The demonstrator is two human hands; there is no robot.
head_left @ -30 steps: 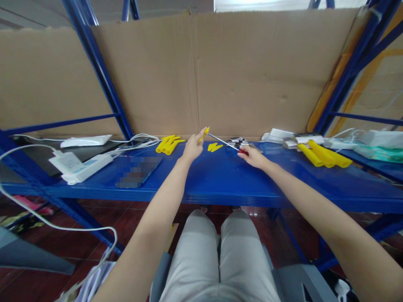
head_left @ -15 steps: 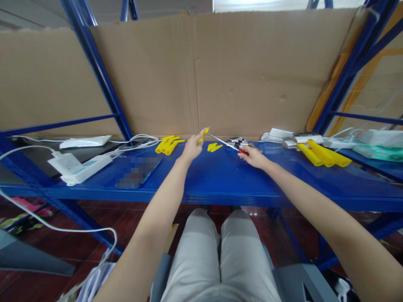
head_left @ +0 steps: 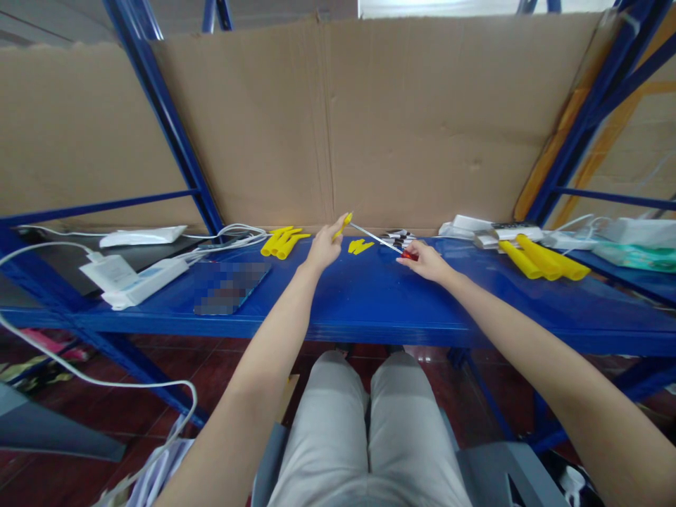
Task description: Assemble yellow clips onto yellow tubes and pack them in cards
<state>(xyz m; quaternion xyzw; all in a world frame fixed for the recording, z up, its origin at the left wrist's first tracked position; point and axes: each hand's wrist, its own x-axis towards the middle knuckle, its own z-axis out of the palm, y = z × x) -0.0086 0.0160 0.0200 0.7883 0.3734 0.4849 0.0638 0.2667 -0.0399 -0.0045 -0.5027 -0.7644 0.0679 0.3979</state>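
My left hand is closed on a small yellow plastic piece, held up over the back of the blue shelf. My right hand grips the red handle of a screwdriver. The long metal shaft slants up to the left, its tip at or near the yellow piece; whether they touch I cannot tell. Between the hands lie several small yellow pieces. Left of my left hand rest several yellow tapered tubes. A black-and-white checkered item sits behind the screwdriver.
A power strip with a white charger and cables lies at the left, beside a flat pixelated device. Larger yellow tubes and white boxes stand at the right. A cardboard sheet walls the back between blue posts.
Both hands keep their places and holds. My right hand's fingers have shifted slightly on the screwdriver handle, and the handle has moved a little.
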